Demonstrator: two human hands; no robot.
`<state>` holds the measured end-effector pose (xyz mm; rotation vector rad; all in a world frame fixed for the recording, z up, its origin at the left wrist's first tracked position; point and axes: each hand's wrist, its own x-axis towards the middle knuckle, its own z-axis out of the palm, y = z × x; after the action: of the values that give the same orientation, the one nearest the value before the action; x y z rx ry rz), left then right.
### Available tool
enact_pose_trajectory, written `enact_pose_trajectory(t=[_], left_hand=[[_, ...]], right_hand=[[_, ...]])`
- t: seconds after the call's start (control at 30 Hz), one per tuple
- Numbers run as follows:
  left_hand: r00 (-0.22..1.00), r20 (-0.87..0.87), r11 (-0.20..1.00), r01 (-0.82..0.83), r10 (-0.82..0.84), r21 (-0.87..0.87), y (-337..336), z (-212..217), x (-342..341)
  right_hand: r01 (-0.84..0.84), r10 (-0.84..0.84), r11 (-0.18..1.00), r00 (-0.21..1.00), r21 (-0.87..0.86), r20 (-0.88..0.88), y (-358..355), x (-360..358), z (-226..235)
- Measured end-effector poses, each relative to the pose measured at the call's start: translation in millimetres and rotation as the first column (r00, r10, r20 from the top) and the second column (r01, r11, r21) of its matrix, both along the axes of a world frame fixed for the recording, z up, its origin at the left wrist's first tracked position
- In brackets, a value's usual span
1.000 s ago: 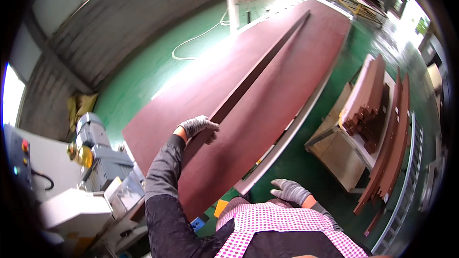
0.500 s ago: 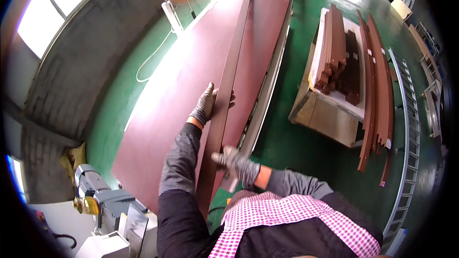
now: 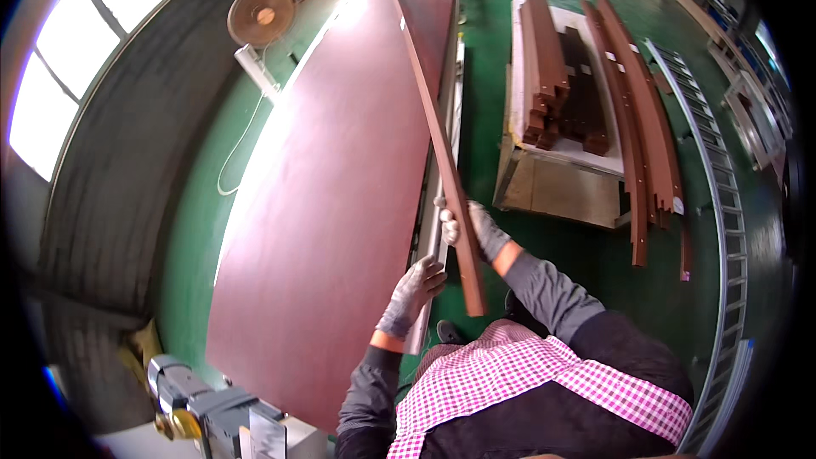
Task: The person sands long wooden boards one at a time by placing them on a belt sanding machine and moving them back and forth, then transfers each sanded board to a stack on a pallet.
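A long, narrow dark-red strip runs from the far end of the big red-brown table toward me, its near end lifted off the right edge. My right hand, in a grey glove, is closed around the strip close to its near end. My left hand, also gloved, rests on the metal edge rail of the table just left of the strip, fingers apart, holding nothing.
A pallet stacked with short dark-red pieces stands to the right. Several long red strips lie on the green floor beside it. A fan stands at the far left. A grey and yellow machine sits at the lower left.
The strip has swung from the table's middle to its right edge and now sticks out past it. My right hand has taken hold of it; my left hand has let go.
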<state>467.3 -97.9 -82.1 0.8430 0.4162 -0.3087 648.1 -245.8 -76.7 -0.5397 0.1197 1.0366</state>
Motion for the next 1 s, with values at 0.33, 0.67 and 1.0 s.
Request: enact_pose_trajectory(t=[0.33, 0.67, 1.0], left_hand=[[0.929, 0.339, 0.653, 0.351, -0.151, -0.672, -126.8, -61.3, 204.8], [0.888, 0.354, 0.745, 0.444, -0.293, -0.497, -274.8, 24.9, 147.0], [0.712, 0.557, 0.697, 0.652, -0.428, -0.299, -486.8, 107.8, 210.9]], right_hand=[[0.003, 0.323, 0.727, 0.881, -0.687, 0.346, -240.3, -184.0, 83.6], [0.376, 0.278, -0.102, 0.9, -0.921, 0.336, -329.1, -347.2, -13.5], [0.767, 0.079, -0.178, 0.636, -0.617, 0.768, -480.6, -295.7, 15.1]])
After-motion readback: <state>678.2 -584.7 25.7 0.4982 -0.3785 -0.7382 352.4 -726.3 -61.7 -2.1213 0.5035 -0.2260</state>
